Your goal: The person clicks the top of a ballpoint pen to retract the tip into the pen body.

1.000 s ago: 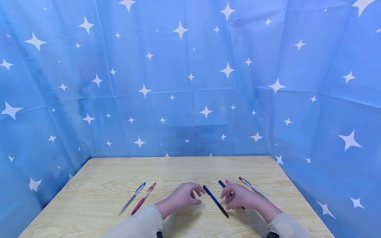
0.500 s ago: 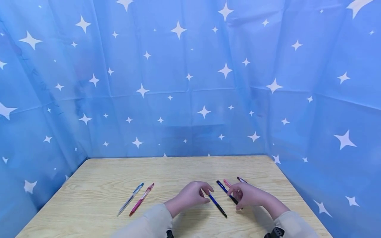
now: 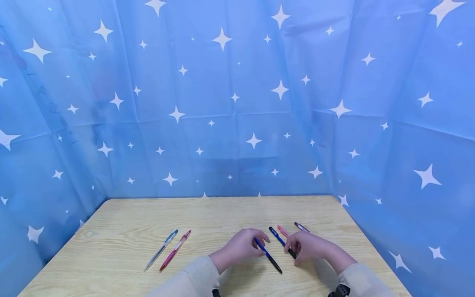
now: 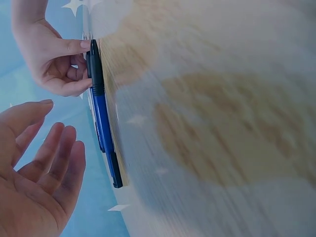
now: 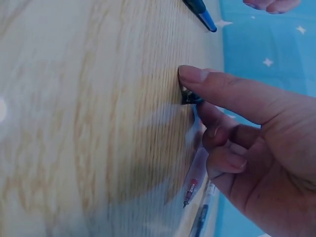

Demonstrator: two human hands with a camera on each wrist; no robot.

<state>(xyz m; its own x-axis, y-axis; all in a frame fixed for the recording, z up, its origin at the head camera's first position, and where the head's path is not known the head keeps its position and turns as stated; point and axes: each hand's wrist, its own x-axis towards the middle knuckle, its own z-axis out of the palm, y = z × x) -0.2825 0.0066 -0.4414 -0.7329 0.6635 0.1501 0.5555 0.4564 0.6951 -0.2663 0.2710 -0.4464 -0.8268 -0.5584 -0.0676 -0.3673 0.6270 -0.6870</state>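
Blue curtain point(image 3: 222, 82) all round, white stars everywhere, and beneath it the wood-grain table point(image 3: 208, 214)! Left hand point(image 3: 246, 244) hangs with thumb and fingers spread wide, holding nothing; right hand point(image 3: 311, 246) pinches, thumb against finger, and it's the black end of the dark blue pen point(image 3: 276, 234) in there! Just beside the left fingers lies a second blue pen point(image 3: 273, 262), slanting between the hands (the left-wrist view shows a gap). Beyond the right hand, a pink pen point(image 3: 283, 231), partly hidden.
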